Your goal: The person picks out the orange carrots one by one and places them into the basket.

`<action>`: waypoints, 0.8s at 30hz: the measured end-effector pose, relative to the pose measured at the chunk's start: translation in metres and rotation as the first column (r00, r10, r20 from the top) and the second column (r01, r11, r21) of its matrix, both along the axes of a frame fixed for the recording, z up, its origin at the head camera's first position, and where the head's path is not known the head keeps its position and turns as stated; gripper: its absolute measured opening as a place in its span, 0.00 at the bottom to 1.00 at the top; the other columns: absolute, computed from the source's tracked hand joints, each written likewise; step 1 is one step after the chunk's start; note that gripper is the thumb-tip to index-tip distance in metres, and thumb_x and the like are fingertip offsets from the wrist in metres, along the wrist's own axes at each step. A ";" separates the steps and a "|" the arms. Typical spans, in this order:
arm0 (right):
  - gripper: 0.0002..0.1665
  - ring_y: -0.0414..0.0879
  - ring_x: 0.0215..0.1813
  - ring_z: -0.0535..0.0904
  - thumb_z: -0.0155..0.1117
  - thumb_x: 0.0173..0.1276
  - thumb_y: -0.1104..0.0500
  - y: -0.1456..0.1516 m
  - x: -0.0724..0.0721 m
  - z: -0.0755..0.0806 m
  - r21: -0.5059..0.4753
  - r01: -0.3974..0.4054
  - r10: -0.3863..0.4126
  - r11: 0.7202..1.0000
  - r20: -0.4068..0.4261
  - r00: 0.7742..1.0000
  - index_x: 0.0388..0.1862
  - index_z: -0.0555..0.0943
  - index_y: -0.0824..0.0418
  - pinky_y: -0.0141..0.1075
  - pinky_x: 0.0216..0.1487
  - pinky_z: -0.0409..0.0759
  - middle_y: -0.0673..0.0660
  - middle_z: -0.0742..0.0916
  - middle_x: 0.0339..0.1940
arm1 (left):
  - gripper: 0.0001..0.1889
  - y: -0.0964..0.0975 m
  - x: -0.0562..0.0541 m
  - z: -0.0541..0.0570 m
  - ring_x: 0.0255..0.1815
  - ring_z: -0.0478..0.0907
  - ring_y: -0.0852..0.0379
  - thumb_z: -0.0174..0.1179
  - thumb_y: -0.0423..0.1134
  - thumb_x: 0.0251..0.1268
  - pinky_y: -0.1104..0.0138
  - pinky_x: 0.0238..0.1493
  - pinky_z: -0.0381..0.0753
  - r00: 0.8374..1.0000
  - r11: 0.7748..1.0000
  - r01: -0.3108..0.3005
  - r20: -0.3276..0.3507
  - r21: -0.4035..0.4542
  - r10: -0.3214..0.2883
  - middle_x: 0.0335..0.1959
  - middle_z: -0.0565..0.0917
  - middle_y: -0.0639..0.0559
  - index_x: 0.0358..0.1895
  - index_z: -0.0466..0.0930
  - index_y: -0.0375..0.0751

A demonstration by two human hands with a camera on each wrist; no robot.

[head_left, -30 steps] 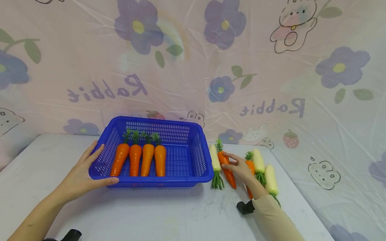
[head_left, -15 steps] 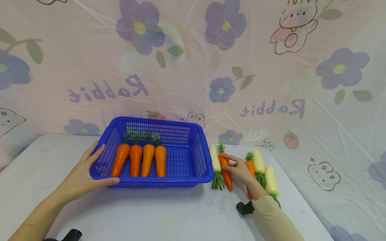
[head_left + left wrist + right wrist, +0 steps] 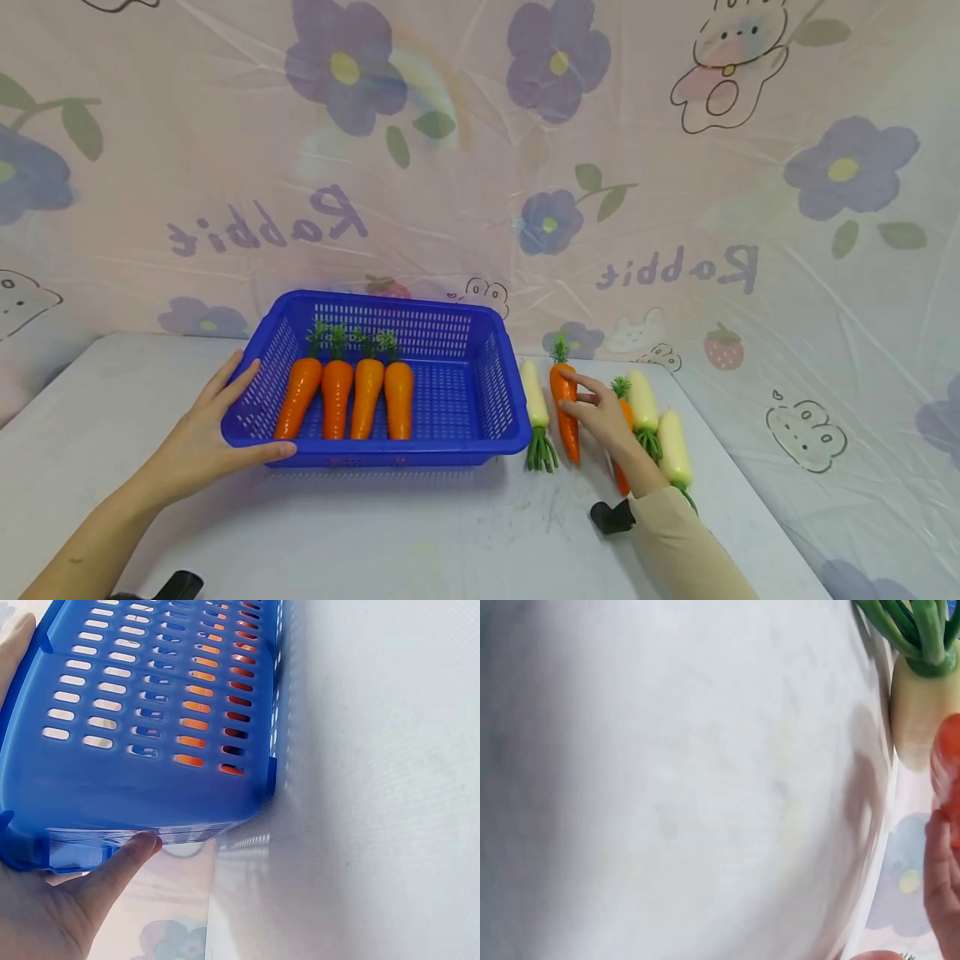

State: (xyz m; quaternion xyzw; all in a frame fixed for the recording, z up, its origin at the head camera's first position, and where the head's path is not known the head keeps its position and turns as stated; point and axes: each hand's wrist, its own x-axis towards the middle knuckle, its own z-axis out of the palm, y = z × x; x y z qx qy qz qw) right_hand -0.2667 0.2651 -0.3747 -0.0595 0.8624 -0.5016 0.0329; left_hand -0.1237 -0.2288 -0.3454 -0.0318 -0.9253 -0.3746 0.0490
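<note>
In the head view, my right hand (image 3: 603, 417) pinches an orange carrot (image 3: 566, 408) with a green leafy top, held between thumb and fingers. The right wrist view catches only part of this carrot (image 3: 949, 761) and the fingers at its edge. Spread over the near-left corner of a blue plastic basket (image 3: 382, 448) is my left hand (image 3: 198, 433), with fairly straight fingers along the left rim and thumb on the front rim. Inside the basket, several carrots (image 3: 367, 400) lie side by side, tops toward the back.
Between basket and held carrot lies a white radish (image 3: 534, 400), its green leaves toward me. Another carrot (image 3: 622, 475) is partly hidden behind my right hand, beside two more white radishes (image 3: 642, 400). A patterned cloth (image 3: 450, 167) hangs behind the white table (image 3: 420, 533).
The carrot in my right hand has swung from a slant to nearly straight, and its leafy top has moved slightly right and up. The left hand and basket have stayed put.
</note>
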 end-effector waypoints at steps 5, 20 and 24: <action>0.31 0.65 0.64 0.71 0.64 0.67 0.60 0.001 0.001 0.002 -0.003 -0.010 0.009 1.000 -0.063 0.998 0.69 0.70 0.58 0.44 0.51 0.83 0.63 0.65 0.73 | 0.59 0.000 0.000 0.000 0.73 0.37 0.22 0.71 0.54 0.49 0.21 0.53 0.50 1.000 1.000 -0.005 0.006 -0.007 0.005 0.79 0.30 0.43 0.78 0.38 0.46; 0.30 0.68 0.61 0.71 0.63 0.65 0.67 -0.007 0.012 0.030 -0.024 -0.076 0.070 0.997 -0.200 0.977 0.66 0.71 0.68 0.21 0.43 0.77 0.70 0.67 0.69 | 0.59 0.001 0.000 0.001 0.73 0.37 0.22 0.71 0.54 0.49 0.21 0.53 0.50 1.000 1.000 -0.006 0.010 -0.011 0.006 0.79 0.30 0.42 0.78 0.38 0.45; 0.30 0.67 0.60 0.72 0.64 0.65 0.67 -0.008 0.013 0.032 -0.019 -0.080 0.074 0.997 -0.214 0.974 0.66 0.71 0.68 0.23 0.44 0.77 0.70 0.67 0.69 | 0.60 0.001 0.000 0.001 0.73 0.37 0.22 0.71 0.55 0.49 0.21 0.53 0.51 1.000 1.000 -0.008 0.011 -0.015 0.008 0.79 0.30 0.42 0.78 0.38 0.45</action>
